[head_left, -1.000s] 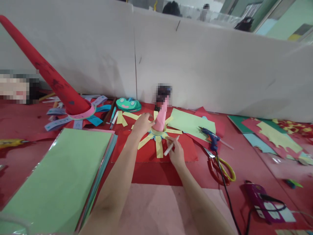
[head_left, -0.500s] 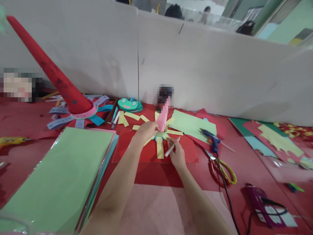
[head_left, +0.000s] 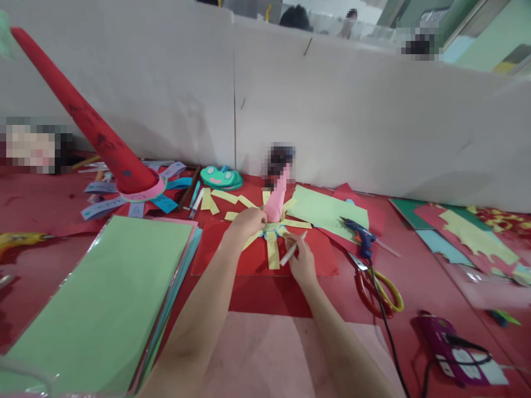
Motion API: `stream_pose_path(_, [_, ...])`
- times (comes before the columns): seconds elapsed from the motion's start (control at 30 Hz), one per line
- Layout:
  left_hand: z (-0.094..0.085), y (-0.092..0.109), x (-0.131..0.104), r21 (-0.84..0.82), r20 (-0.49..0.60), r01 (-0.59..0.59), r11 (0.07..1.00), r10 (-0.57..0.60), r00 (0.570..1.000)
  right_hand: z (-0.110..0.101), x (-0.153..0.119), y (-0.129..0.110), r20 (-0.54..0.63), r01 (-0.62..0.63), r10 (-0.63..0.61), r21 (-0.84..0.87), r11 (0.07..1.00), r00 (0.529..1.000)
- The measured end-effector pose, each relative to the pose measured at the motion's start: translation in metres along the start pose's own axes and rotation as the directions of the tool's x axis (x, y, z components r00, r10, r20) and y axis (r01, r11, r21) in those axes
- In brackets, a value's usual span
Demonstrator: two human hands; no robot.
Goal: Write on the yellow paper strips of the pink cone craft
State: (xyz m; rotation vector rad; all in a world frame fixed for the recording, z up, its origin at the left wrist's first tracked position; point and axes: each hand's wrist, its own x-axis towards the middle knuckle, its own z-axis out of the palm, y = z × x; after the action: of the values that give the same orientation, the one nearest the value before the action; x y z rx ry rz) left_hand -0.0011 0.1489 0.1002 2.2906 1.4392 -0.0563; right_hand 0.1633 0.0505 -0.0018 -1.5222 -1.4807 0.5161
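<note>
A small pink paper cone (head_left: pixel 275 205) stands at the middle of the table, with yellow paper strips (head_left: pixel 272 251) spreading out from its base over a red sheet (head_left: pixel 232 260). My left hand (head_left: pixel 249 223) is closed at the left side of the cone's base, its fingertips pressed on the paper there. On the right, my right hand (head_left: pixel 301 260) holds a white pen (head_left: pixel 292 250) between closed fingers, beside the strips. Blue paper shows under the yellow strips at the base.
A tall red cone (head_left: pixel 99 132) and green sheets (head_left: pixel 103 287) lie left. Scissors (head_left: pixel 385 293), a blue glue gun (head_left: pixel 364 240) with its cord and a purple device (head_left: pixel 446 342) are right. A white partition (head_left: pixel 352 121) stands behind.
The pink cone leans slightly differently, its base a little to the left. Both hands keep almost the same place and hold.
</note>
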Motion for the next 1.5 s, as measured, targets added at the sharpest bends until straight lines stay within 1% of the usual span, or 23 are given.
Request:
stream_pose_path(0.3, [0.000, -0.002, 0.000, -0.001, -0.009, -0.006, 1.000, 0.006, 1.000, 0.000, 0.000, 0.001, -0.007, 0.014, -0.014, 0.004, 1.000, 1.000])
stream_pose_path(0.5, [0.002, -0.004, 0.001, -0.001, -0.011, -0.013, 1.000, 0.013, 1.000, 0.001, 0.000, 0.001, 0.001, -0.009, 0.009, -0.003, 1.000, 1.000])
stream_pose_path(0.67, [0.002, -0.002, 0.000, 0.019, -0.013, 0.001, 1.000, 0.000, 1.000, 0.000, -0.001, 0.000, 0.003, -0.001, 0.001, 0.012, 1.000, 1.000])
stream_pose_path(0.73, [0.001, -0.001, -0.001, 0.032, -0.018, 0.013, 0.999, -0.012, 1.000, -0.003, -0.002, -0.002, 0.009, -0.020, 0.020, 0.028, 0.999, 1.000])
stream_pose_path(0.8, [0.000, 0.000, -0.002, 0.044, -0.025, 0.031, 0.999, -0.030, 0.999, -0.007, -0.001, -0.004, -0.022, -0.042, 0.044, 0.063, 0.997, 0.999])
stream_pose_path(0.87, [-0.002, 0.001, -0.002, 0.052, -0.028, 0.053, 0.997, -0.052, 0.998, -0.012, 0.001, -0.005, -0.116, -0.030, 0.044, 0.120, 0.992, 0.992])
stream_pose_path(0.97, [-0.004, 0.001, -0.001, 0.055, -0.028, 0.085, 0.995, -0.083, 0.996, -0.019, 0.007, -0.003, -0.253, 0.000, 0.041, 0.160, 0.987, 0.967])
stream_pose_path(1.07, [-0.005, 0.003, -0.002, 0.050, -0.025, 0.113, 0.992, -0.112, 0.993, -0.023, 0.012, 0.004, -0.282, 0.003, 0.050, 0.187, 0.982, 0.958])
stream_pose_path(1.13, [-0.006, 0.004, -0.002, 0.041, -0.035, 0.134, 0.990, -0.133, 0.990, -0.024, 0.013, 0.008, -0.262, -0.026, 0.080, 0.202, 0.979, 0.962])
stream_pose_path(1.27, [-0.005, 0.007, -0.003, -0.004, -0.106, 0.202, 0.979, -0.202, 0.974, -0.022, 0.011, 0.009, -0.191, -0.061, 0.084, 0.124, 0.990, 0.978])
stream_pose_path(1.33, [-0.004, 0.009, -0.001, -0.076, -0.183, 0.242, 0.967, -0.253, 0.950, -0.020, 0.009, 0.005, -0.174, -0.053, 0.071, 0.104, 0.993, 0.982])
stream_pose_path(1.37, [-0.003, 0.009, 0.000, -0.125, -0.232, 0.242, 0.962, -0.265, 0.936, -0.019, 0.008, 0.003, -0.161, -0.053, 0.071, 0.112, 0.992, 0.984])
stream_pose_path(1.43, [0.001, 0.011, 0.003, -0.225, -0.326, 0.185, 0.957, -0.253, 0.911, -0.017, 0.007, -0.001, -0.122, -0.062, 0.081, 0.154, 0.986, 0.989])
stream_pose_path(1.5, [0.005, 0.014, 0.008, -0.287, -0.371, 0.109, 0.952, -0.216, 0.903, -0.016, 0.006, -0.005, -0.079, -0.075, 0.091, 0.191, 0.979, 0.993])
